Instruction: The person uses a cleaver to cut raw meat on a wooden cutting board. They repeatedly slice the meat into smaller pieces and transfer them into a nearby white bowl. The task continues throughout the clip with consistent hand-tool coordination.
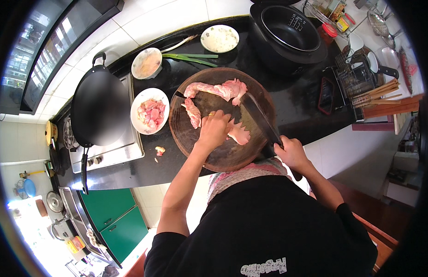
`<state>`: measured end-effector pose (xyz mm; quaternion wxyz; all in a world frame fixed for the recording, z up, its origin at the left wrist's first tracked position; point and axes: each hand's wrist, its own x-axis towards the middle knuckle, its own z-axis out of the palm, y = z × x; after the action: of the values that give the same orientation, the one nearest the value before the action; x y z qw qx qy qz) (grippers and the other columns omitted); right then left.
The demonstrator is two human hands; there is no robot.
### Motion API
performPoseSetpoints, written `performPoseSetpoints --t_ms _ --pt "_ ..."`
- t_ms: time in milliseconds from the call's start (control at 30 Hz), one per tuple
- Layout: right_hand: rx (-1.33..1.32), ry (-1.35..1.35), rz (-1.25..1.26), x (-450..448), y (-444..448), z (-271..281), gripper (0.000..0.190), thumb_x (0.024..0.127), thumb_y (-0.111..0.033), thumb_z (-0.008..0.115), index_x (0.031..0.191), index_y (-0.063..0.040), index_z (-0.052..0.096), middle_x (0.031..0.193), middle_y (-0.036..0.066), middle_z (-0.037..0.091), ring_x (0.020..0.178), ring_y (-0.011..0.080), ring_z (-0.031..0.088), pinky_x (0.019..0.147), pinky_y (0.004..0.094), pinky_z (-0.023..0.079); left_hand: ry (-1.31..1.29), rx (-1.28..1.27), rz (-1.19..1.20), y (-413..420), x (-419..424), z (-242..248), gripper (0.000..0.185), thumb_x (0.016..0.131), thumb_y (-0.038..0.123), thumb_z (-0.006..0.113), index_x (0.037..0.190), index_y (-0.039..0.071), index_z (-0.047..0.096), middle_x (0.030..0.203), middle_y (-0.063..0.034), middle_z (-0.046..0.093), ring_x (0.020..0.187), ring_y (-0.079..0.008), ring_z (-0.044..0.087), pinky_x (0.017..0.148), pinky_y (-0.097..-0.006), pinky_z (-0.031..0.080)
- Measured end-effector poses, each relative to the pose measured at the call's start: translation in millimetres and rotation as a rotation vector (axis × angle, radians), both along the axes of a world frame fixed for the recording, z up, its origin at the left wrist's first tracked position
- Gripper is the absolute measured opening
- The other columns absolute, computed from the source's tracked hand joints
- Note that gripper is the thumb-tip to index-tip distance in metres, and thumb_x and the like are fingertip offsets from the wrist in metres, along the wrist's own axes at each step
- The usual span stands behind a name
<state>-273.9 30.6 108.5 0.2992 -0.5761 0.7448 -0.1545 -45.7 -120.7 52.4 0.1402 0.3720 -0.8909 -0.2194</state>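
Observation:
My right hand [290,152] grips the handle of a kitchen knife [259,116], whose broad dark blade lies over the right part of a round wooden chopping board [222,161]. My left hand [214,128] rests on the board with bent fingers, touching a piece of raw meat with a jagged edge [239,134]; whether the fingers grip it is hidden. A longer strip of raw meat [214,90] lies across the board's far side, its right end beside the blade tip. Another raw piece [192,112] is left of my left hand. A white bowl of cut raw meat [151,112] stands left of the board.
A wok [100,107] sits on the steel gas hob [131,149] at left. Beyond the board are a bowl with pale contents [147,64], green onions [191,57], a bowl of white food [220,38] and an open rice cooker [286,38]. A phone [325,95] lies at right. Scraps [160,150] lie near the hob.

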Motion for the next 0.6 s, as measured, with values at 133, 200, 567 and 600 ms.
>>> performPoseSetpoints --t_ms 133,200,567,600 --pt "0.043 0.029 0.045 -11 -3 -6 0.029 0.085 -0.026 0.056 0.079 0.002 0.056 0.065 0.025 0.06 0.065 0.0452 0.059 0.063 0.0514 0.048 -0.135 0.154 -0.003 -4 -6 0 0.026 0.073 0.015 0.074 0.093 0.003 0.062 0.097 -0.0149 0.061 0.09 -0.0345 0.06 0.076 -0.044 0.048" --pt "0.049 0.028 0.076 -17 -6 -5 0.029 0.085 -0.026 0.055 0.079 0.002 0.056 0.064 0.025 0.059 0.065 0.0452 0.059 0.063 0.0517 0.048 -0.117 0.281 0.05 -1 -4 2 0.025 0.075 0.014 0.073 0.093 0.003 0.06 0.093 -0.016 0.063 0.087 -0.0351 0.061 0.073 -0.0432 0.048" --pt "0.002 0.034 0.339 -46 -27 -2 0.027 0.085 -0.024 0.057 0.079 0.002 0.055 0.062 0.024 0.059 0.063 0.0438 0.059 0.06 0.0514 0.047 0.9 0.637 0.923 91 8 -35 0.03 0.077 -0.008 0.068 0.102 0.002 0.056 0.077 -0.001 0.06 0.068 -0.0086 0.055 0.065 -0.0208 0.046" --pt "-0.011 0.027 0.366 -48 -29 -2 0.027 0.085 -0.024 0.057 0.079 0.002 0.054 0.062 0.024 0.059 0.062 0.0435 0.059 0.06 0.0513 0.047 1.049 0.644 0.996 102 10 -33 0.029 0.078 -0.008 0.068 0.102 0.001 0.055 0.077 -0.0012 0.06 0.068 -0.0088 0.055 0.065 -0.0207 0.046"
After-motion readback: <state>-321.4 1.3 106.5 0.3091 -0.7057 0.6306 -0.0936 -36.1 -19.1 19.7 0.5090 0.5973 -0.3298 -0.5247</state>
